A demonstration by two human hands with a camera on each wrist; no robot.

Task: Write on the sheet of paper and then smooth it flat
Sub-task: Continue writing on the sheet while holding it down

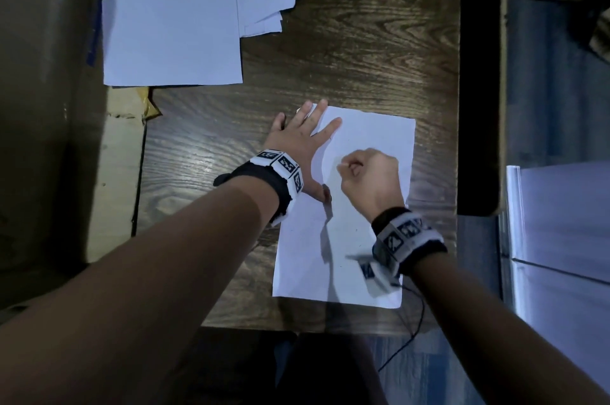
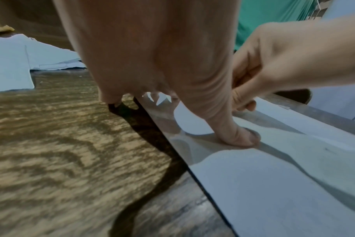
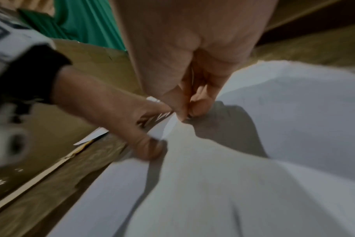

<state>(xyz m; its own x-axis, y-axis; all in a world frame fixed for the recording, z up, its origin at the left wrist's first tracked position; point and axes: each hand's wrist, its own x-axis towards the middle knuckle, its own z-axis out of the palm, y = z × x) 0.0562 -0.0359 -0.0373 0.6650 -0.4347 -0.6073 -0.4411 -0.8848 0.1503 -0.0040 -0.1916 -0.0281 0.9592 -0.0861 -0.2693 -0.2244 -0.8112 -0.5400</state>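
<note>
A wooden table (image 1: 363, 41) bears the sheet of paper (image 1: 363, 239). At the sheet's left edge, the left hand (image 1: 297, 140) presses flat, fingers spread. Over its middle, the right hand (image 1: 369, 173) is clenched; whether it grips a pen is unclear. Steady pressure would prevent slipping while writing.

No text, brand or number could be read anywhere. The wristbands (image 1: 284, 170) near mid-frame carried only black-and-white square code patterns, and the sheet (image 1: 363, 140) showed only faint, illegible marks.
</note>
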